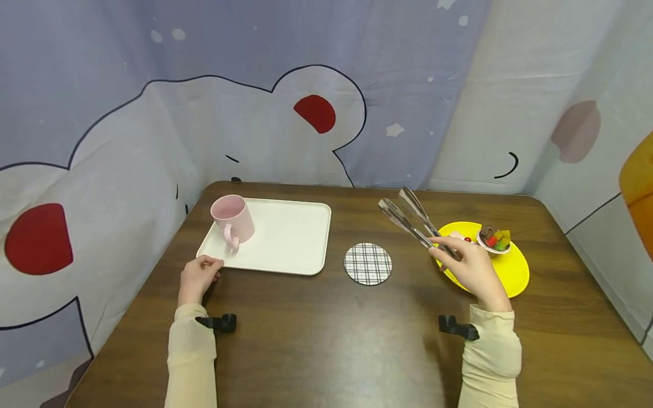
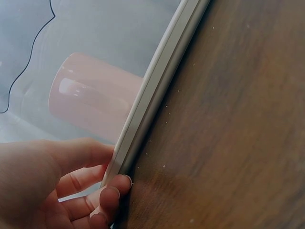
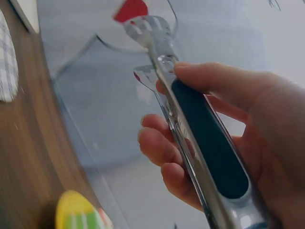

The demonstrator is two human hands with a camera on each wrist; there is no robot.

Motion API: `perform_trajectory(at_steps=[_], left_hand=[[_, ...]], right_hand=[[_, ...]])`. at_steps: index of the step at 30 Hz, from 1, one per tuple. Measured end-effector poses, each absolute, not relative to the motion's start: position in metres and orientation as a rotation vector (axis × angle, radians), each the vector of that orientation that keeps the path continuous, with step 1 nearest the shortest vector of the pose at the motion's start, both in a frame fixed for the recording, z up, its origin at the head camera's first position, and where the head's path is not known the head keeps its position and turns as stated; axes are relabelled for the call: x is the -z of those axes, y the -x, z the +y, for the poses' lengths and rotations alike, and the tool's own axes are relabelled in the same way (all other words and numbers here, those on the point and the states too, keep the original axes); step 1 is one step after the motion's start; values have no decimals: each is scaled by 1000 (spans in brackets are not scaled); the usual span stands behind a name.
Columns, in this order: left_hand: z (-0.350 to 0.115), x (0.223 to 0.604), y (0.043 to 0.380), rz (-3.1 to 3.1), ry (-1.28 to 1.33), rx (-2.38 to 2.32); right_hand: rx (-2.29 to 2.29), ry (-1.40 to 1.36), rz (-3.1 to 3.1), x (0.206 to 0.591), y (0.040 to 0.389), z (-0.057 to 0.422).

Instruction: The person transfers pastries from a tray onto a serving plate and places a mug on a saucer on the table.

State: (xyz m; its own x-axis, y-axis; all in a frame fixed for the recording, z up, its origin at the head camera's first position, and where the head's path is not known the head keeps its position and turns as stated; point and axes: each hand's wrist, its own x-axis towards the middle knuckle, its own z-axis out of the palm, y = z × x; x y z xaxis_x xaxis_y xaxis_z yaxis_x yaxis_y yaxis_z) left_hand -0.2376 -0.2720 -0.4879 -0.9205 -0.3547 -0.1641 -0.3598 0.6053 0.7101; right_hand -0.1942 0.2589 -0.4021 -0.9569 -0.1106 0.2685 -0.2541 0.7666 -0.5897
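Head view: metal tongs (image 1: 395, 214) are held in the right hand (image 1: 474, 269), gripped between thumb and fingers, with the two tips spread and pointed far and left; nothing is seen between them. They are raised just left of a yellow plate (image 1: 512, 273), on which a dessert cup (image 1: 494, 241) is set. By the left hand (image 1: 198, 279), the near edge of a white tray (image 1: 285, 238) is pinched close to its left corner. At the tray's left end a pink mug (image 1: 234, 218) is stood upright, its handle turned to the near side. Between tray and plate, a checked coaster (image 1: 368, 264) is laid on the brown table (image 1: 331, 345).

The step in hand is judged to be a readying one: tray steadied, tongs unloaded. Should the cup be wanted, the tips would have to be swung right, brought around it and squeezed lightly, as its topping could be crushed.

In the left wrist view, fingers curled round the tray's rim are made plain, but the mug's handle is not shown. In the right wrist view, a blue-green panel (image 3: 209, 143) is revealed on the tongs, unseen from the head.
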Motion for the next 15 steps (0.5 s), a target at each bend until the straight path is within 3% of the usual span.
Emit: perform_trajectory(at_steps=[15], left_hand=[[-272,487,239,2767,652,-1252]], right_hand=[[-961,-665,-2706,421,210,183]])
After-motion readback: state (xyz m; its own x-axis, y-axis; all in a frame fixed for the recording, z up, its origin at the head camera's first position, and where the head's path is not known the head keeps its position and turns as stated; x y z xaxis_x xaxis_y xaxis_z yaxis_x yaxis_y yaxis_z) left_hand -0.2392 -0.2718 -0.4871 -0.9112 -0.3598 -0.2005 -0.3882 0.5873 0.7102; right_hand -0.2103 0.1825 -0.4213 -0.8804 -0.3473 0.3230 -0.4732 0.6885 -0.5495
